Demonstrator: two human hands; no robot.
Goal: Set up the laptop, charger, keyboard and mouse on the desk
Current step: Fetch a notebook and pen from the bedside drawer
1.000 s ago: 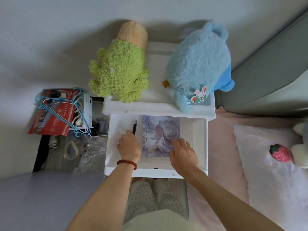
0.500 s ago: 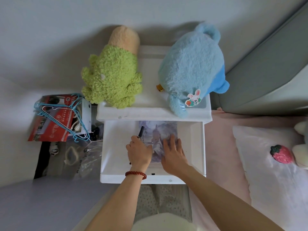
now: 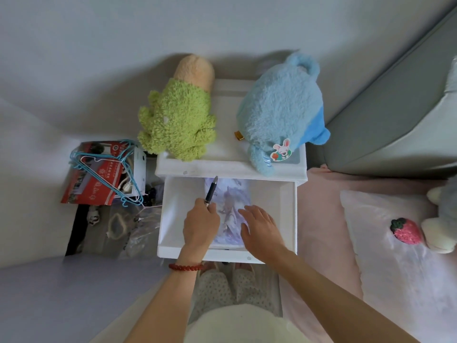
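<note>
A white drawer (image 3: 274, 201) of a small white nightstand stands pulled out in front of me. Inside it lies an illustrated booklet (image 3: 228, 194) with a pale purple picture. My left hand (image 3: 200, 222), with a red bead bracelet on the wrist, holds a black pen (image 3: 211, 191) that points away from me over the booklet. My right hand (image 3: 258, 225) rests with spread fingers on the booklet's right part. No laptop, charger, keyboard or mouse is in view.
A green plush toy (image 3: 176, 122) and a blue plush toy (image 3: 282, 112) lie on the nightstand top (image 3: 222, 164). To the left, blue wire hangers (image 3: 108, 167) lie on a red-printed box, above clear plastic bags. A pink bed with a pillow (image 3: 395, 256) lies at right.
My left hand picked the black pen up from the drawer's left side and now holds it over the booklet. My right hand slid left onto the booklet.
</note>
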